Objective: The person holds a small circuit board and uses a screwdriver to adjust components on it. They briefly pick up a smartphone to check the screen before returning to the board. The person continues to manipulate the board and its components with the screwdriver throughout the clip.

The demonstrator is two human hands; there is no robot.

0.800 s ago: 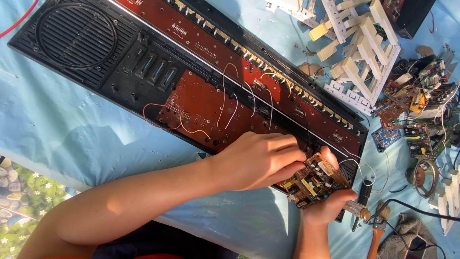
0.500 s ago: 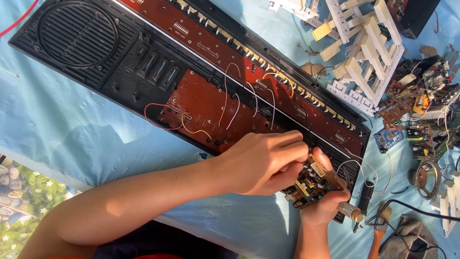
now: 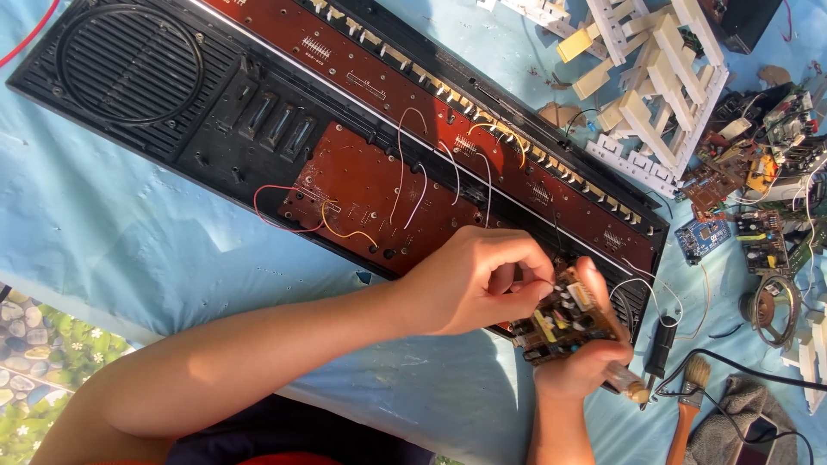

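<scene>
My right hand (image 3: pixel 579 372) comes up from the bottom edge and grips a small brown circuit board (image 3: pixel 564 323) crowded with components. A thin tool with a pale handle (image 3: pixel 627 389) pokes out under that hand. My left hand (image 3: pixel 469 280) reaches across from the left, its fingertips pinched on a thin wire at the board's top edge. Both hands hover over the right end of a long black opened keyboard case (image 3: pixel 172 112). Inside the case lie reddish-brown circuit boards (image 3: pixel 362 185) with white, red and yellow wires.
A blue sheet (image 3: pixel 86 232) covers the surface. White key frames (image 3: pixel 663 77) lie at the top right and loose circuit boards (image 3: pixel 758 172) at the right edge. A black pen-like tool (image 3: pixel 662 344), a brush (image 3: pixel 689 387) and a grey cloth (image 3: pixel 741 422) sit beside my right hand.
My right hand has tilted the small board up a little. My left fingers have shifted along its top edge and pinch the wire.
</scene>
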